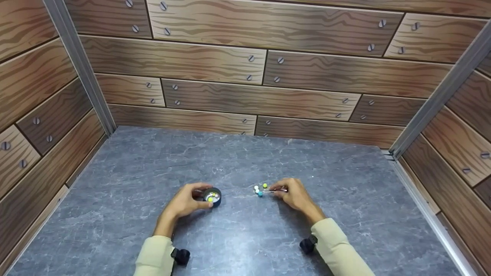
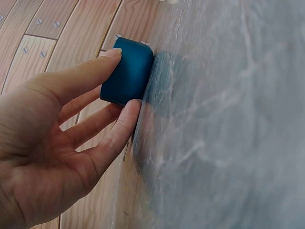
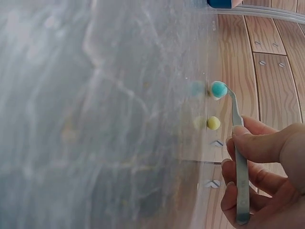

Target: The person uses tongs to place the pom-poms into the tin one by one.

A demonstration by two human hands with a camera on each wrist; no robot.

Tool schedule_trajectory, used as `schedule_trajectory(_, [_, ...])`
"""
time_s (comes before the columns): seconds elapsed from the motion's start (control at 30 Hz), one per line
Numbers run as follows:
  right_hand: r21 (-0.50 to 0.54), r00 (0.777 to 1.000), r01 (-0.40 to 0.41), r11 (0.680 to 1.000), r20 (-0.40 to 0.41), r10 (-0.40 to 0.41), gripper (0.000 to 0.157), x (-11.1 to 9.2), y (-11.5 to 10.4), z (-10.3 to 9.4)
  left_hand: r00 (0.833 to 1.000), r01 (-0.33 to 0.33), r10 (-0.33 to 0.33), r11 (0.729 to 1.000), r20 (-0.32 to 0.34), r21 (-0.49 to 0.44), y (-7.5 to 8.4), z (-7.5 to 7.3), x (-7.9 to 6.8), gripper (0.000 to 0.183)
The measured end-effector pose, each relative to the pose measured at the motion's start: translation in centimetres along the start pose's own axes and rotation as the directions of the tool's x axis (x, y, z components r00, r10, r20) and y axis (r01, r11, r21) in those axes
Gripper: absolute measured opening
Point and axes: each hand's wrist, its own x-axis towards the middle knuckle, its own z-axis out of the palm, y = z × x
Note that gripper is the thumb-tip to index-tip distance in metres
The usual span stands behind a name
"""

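My left hand (image 1: 184, 202) holds a small round dark container (image 1: 218, 201) between thumb and fingers. In the head view a few small balls show inside it; in the left wrist view its side (image 2: 127, 74) looks deep blue and rests at the tabletop. My right hand (image 1: 294, 194) pinches bent-tip metal tweezers (image 3: 242, 186). Their tip reaches a teal ball (image 3: 218, 89) in the right wrist view; whether it grips the ball I cannot tell. Close by lie white balls (image 1: 256, 188) and a yellow-green ball (image 1: 265, 185).
A grey marbled tabletop (image 1: 245, 161) lies under both hands. Wood-patterned panels (image 1: 215, 61) enclose it at the back and sides, with metal posts (image 1: 82, 69) at the corners. Each wrist carries a black camera (image 1: 181, 256).
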Motion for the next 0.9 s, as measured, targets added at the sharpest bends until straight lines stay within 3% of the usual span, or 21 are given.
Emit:
schedule_trajectory(0.23, [0.033,1.000,-0.015,0.999,0.002,0.015,0.020,0.0,-0.5,-0.2,1.000,-0.004,0.004,1.000,0.001,0.004,0.0,0.0,0.0,0.053])
schedule_trajectory(0.63, [0.011,0.999,0.045,0.999,-0.021,-0.045,0.020,0.5,-1.4,0.0,1.000,-0.012,0.012,1.000,0.002,0.012,0.0,0.0,0.0,0.054])
schedule_trajectory(0.9, [0.000,0.998,0.061,0.998,-0.015,-0.061,0.019,0.7,-1.8,0.2,1.000,0.023,-0.023,1.000,-0.006,0.013,0.0,0.1,0.0,0.053])
